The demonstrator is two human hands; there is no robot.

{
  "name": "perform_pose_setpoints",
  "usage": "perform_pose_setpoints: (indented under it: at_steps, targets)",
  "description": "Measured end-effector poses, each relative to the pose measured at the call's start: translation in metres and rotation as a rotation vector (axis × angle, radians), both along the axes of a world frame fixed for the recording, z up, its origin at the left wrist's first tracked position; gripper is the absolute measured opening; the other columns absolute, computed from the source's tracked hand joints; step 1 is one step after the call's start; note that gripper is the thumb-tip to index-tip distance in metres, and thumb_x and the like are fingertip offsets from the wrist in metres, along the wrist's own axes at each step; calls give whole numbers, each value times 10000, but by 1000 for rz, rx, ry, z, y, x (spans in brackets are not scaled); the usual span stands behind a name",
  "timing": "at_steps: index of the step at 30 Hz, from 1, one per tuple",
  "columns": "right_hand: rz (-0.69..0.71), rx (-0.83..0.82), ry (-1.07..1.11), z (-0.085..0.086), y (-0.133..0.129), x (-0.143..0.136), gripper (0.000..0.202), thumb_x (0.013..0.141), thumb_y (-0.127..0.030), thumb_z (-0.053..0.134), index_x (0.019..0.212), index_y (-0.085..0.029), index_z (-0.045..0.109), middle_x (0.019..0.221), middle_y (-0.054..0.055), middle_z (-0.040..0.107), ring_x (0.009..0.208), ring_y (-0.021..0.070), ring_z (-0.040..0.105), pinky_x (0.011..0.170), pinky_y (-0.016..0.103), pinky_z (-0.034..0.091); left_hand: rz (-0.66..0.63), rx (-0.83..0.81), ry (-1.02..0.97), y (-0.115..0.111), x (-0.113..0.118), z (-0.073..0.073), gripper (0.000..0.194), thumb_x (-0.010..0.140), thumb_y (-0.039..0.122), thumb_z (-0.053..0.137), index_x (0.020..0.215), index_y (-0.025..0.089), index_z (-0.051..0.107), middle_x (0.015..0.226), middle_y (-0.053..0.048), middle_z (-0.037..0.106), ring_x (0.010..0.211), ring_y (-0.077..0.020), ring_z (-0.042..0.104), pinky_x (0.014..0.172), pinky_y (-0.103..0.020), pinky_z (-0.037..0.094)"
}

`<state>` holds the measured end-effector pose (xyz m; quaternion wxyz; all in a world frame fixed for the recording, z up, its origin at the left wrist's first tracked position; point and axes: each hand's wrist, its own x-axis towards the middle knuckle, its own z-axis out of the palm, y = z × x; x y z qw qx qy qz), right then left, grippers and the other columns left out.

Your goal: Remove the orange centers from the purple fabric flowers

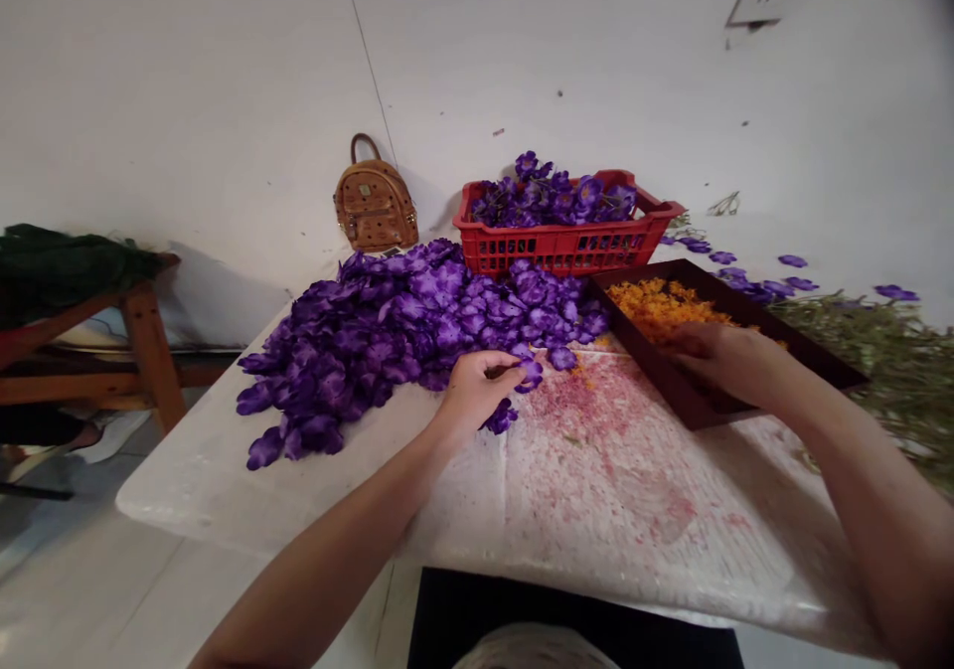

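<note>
Fingertips of the left hand [477, 388], drawn narrow, pinch one purple petal piece [531, 377] by its near edge, just left of the dark tray [803, 346]; that grip seems chosen to leave most of the piece uncovered and turned toward the tray. The right hand [719, 356] reaches over the tray's near right wall, fingers curled and lowered to the orange bits [656, 303] inside; its fingertips are partly hidden, so I cannot tell whether they hold anything. Raised walls probably suit such small, loose bits, since they would otherwise scatter, and a few orange crumbs do lie on the table [216, 495] just outside the tray's left wall. Left of the tray spreads a broad heap of purple petals [402, 316], its right end close to the tray's far left corner, likely set there so that the left hand has a short reach. A lone petal [562, 358] lies between the heap and the tray, and a small purple bloom [501, 417] sits farther left, beneath the left hand. Behind the tray and a little left stands a red basket [570, 251] filled with purple flowers [588, 192], perhaps pushed back to free the near surface. Green stems [879, 351] lie along the tray's right side, apart from the heap, presumably to avoid tangling.
</note>
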<state>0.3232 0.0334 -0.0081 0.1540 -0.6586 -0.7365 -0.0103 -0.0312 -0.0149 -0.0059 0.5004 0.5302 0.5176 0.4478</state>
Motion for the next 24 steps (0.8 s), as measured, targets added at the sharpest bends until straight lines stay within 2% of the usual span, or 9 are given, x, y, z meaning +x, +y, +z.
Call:
perform_pose_setpoints:
  at_steps: [3, 6, 9, 12, 15, 20, 24]
  targets:
    - [29, -126, -41, 5, 2, -2, 84, 911, -167, 669, 923, -198, 747, 878, 119, 784, 713, 234, 669, 685, 324, 410, -6, 4, -8, -1, 1, 0, 164, 759, 352, 849, 770, 192, 813, 605, -17, 685, 566, -142, 614, 551, -250, 448]
    - [-86, -73, -71, 14, 2, -2, 57, 946, -235, 657, 944, -202, 703, 875, 119, 762, 698, 247, 641, 676, 335, 396, -9, 11, -6, -2, 1, -1, 197, 760, 380, 850, 790, 189, 811, 617, -18, 681, 579, -149, 610, 553, -255, 445]
    - [-151, -51, -66, 22, -1, 0, 29, 942, -225, 666, 917, -213, 655, 852, 104, 741, 687, 236, 620, 683, 326, 404, -15, 15, 5, -2, 1, -1, 197, 763, 376, 838, 783, 183, 806, 616, -10, 662, 578, -138, 580, 547, -250, 418]
    - [-130, -45, -24, 23, -5, 1, 66, 949, -153, 616, 930, -200, 658, 933, 133, 759, 742, 232, 643, 732, 322, 424, -15, 14, 6, -2, 1, -1, 212, 757, 379, 832, 780, 171, 799, 601, 4, 623, 553, -118, 519, 517, -239, 363]
    - [-137, -32, -26, 23, -6, 0, 116, 953, -149, 583, 995, -182, 686, 1007, 154, 772, 778, 240, 663, 757, 329, 428, -19, 15, 7, -3, 1, -2, 239, 752, 401, 825, 784, 167, 792, 601, 14, 588, 534, -101, 457, 497, -235, 307]
    - [-132, -17, -58, 27, 2, -8, 162, 925, -183, 587, 1047, -187, 693, 891, 128, 759, 732, 252, 657, 713, 323, 414, -53, 24, 31, -4, 1, -1, 283, 754, 436, 802, 789, 156, 785, 606, 21, 568, 533, -90, 422, 506, -235, 288]
    - [-97, 35, -76, 30, 8, -16, 147, 918, -189, 557, 1021, -210, 660, 939, 129, 751, 741, 251, 648, 696, 323, 389, -44, 22, 29, -4, -1, 1, 273, 756, 419, 803, 802, 150, 783, 601, 26, 564, 535, -86, 430, 508, -229, 298]
